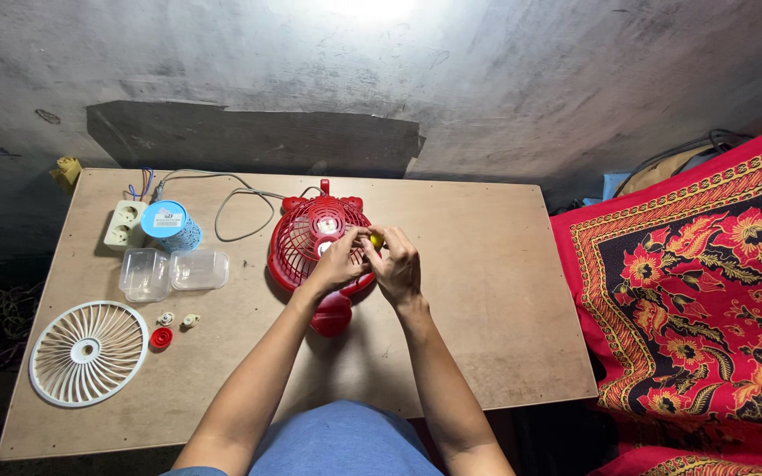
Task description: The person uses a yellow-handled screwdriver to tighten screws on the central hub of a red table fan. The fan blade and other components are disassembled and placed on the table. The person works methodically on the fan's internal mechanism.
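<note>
Both hands [368,262] on red fan [303,236]

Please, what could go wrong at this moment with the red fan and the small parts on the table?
1. Both hands, left hand and right hand, work on the red fan with a small yellow thing at the fingertips; it could slip.
2. The small loose parts and red cap lie unguarded beside the white grille; a forearm might knock them off the table.
3. The grey cable loops near the fan and may snag.
</note>
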